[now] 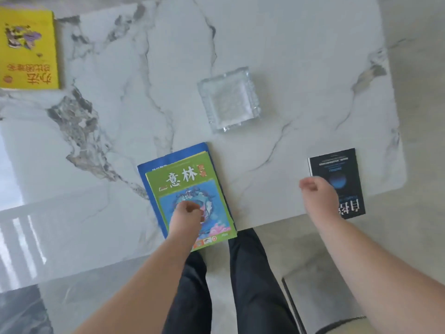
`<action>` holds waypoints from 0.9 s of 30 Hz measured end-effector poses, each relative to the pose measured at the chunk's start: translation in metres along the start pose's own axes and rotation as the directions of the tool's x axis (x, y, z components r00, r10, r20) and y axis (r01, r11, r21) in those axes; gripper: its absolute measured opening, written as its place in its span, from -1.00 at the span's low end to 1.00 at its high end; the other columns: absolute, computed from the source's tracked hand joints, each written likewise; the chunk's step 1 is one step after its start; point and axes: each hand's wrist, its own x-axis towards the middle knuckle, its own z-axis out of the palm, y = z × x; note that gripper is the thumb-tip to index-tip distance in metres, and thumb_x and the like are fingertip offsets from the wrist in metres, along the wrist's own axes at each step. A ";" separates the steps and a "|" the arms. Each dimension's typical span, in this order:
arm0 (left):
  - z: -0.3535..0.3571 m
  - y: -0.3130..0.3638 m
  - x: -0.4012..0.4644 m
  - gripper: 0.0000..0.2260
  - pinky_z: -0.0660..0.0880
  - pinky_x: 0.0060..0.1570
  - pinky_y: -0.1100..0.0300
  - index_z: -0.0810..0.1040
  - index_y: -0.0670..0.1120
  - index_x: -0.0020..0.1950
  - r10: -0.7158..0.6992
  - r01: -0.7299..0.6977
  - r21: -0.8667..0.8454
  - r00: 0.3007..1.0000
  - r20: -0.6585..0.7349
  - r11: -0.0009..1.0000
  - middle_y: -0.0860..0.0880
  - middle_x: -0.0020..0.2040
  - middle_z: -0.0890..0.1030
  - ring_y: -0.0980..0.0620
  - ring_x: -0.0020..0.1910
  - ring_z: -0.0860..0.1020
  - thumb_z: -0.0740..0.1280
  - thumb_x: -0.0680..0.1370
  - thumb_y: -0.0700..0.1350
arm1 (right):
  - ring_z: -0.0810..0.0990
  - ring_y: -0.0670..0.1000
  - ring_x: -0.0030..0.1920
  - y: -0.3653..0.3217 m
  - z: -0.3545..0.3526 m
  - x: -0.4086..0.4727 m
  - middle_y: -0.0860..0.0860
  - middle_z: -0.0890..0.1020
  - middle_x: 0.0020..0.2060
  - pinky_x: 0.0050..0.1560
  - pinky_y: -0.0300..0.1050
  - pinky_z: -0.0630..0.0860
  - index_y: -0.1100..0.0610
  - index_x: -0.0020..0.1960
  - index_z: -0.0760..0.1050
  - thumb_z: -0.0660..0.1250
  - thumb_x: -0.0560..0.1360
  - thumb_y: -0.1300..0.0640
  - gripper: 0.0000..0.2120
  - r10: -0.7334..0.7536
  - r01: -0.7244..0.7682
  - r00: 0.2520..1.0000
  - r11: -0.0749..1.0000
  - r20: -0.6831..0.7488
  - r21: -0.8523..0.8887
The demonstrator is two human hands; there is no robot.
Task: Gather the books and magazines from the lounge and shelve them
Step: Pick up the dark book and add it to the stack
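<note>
A green magazine lies on top of a blue one at the near edge of the white marble table. My left hand rests on the green cover with its fingers curled, and nothing is lifted. A black book lies at the table's near right corner. My right hand hovers just left of it, over its left edge, fingers loosely curled and holding nothing. A yellow book lies at the far left of the table.
A clear square glass ashtray stands in the middle of the table, behind the magazines. My legs in dark trousers are right against the table's near edge. Grey tiled floor lies to the right.
</note>
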 end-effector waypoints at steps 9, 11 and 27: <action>0.238 0.080 -0.029 -0.78 0.55 0.16 0.04 0.53 -0.14 0.17 -0.030 0.081 -0.107 0.910 0.413 0.991 -0.12 -0.04 0.58 -0.06 -0.04 0.58 0.23 0.57 -0.29 | 0.55 0.12 0.22 0.078 -0.101 0.121 0.11 0.55 0.29 0.09 -0.15 0.38 0.15 0.30 0.45 0.31 0.48 0.30 -0.60 0.142 -0.136 0.986 0.988 -0.089 0.066; 0.267 0.085 -0.026 -0.74 0.55 0.12 0.02 0.57 -0.10 0.16 0.012 -0.003 -0.024 0.918 0.397 1.000 -0.10 -0.09 0.59 -0.04 -0.12 0.56 0.26 0.51 -0.26 | 0.53 0.16 0.25 0.091 -0.098 0.138 0.13 0.52 0.29 0.16 -0.07 0.42 0.17 0.34 0.41 0.38 0.47 0.22 -0.55 0.139 -0.137 0.988 0.990 -0.068 0.031; 0.164 0.081 -0.027 -0.79 0.49 -0.18 0.13 0.37 -0.02 0.06 0.154 -0.164 0.116 0.984 0.089 0.980 -0.02 0.07 0.51 -0.03 -0.09 0.55 0.37 0.51 -0.06 | 0.66 0.05 -0.08 0.021 -0.059 0.012 -0.02 0.66 -0.09 -0.08 -0.04 0.58 0.00 0.03 0.40 0.29 0.56 0.13 -0.91 -0.118 0.078 0.953 0.985 0.280 0.151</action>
